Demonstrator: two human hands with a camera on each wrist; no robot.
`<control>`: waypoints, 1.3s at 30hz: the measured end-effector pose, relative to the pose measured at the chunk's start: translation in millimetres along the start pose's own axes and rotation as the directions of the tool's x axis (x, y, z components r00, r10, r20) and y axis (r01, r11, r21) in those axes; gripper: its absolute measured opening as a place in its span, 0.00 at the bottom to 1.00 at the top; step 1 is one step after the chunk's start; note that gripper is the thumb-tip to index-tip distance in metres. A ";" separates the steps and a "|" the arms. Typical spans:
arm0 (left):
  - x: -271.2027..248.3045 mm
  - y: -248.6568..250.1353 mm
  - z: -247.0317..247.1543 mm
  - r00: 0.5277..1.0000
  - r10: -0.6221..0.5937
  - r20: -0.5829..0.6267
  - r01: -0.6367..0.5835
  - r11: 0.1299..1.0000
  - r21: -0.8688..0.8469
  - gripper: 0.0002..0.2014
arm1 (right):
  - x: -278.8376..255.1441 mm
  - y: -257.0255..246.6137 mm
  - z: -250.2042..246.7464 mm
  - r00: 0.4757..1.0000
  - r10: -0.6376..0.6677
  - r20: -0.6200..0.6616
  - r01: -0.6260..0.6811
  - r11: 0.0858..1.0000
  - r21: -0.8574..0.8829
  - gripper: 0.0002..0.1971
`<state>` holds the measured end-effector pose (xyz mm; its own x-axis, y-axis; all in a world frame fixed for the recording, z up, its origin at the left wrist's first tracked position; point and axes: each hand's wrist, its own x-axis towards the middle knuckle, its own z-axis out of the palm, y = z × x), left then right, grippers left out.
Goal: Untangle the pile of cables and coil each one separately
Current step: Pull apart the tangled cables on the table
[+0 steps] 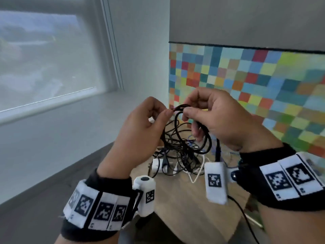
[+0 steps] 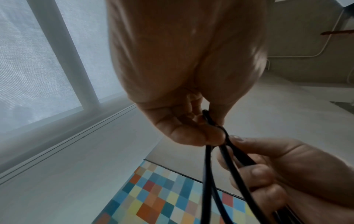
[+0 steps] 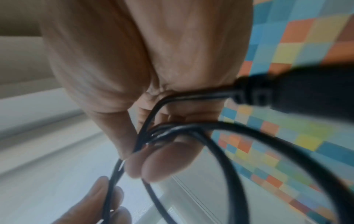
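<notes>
Both hands are raised above a tangled pile of cables on a small wooden table. My left hand pinches the top of a black cable between thumb and fingertips; the same cable runs down past them in the left wrist view. My right hand grips several loops of that black cable, and its thick black plug juts out beside the palm. The loops hang below my right hand over the pile. A white cable and a white adapter lie in the pile.
A panel of coloured squares stands right behind the table. A window and its sill fill the left. Grey floor lies left of the table. A black wire trails from my right wrist band.
</notes>
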<state>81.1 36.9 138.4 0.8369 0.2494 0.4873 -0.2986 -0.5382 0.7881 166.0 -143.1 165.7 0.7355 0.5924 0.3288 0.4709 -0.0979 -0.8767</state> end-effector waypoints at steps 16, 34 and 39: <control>-67.4 -6.9 17.9 0.982 -0.091 -0.164 0.093 0.996 0.002 0.08 | -93.5 32.9 25.4 0.961 0.152 -0.229 -0.057 0.926 0.373 0.08; -83.5 -43.7 14.0 0.989 -0.147 -0.029 0.143 0.984 -0.103 0.14 | -111.0 72.5 60.0 0.928 0.307 -0.212 -0.151 0.829 0.539 0.11; -59.1 -23.1 10.8 0.965 -0.077 0.250 0.029 0.981 0.191 0.04 | -99.8 66.0 68.7 0.942 0.289 -0.169 -0.158 0.828 0.538 0.05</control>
<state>43.4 25.9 87.3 0.9453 0.0810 0.3160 -0.1815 -0.6745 0.7156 90.2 -153.8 50.8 0.9116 0.3945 0.1155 0.0117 0.2561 -0.9666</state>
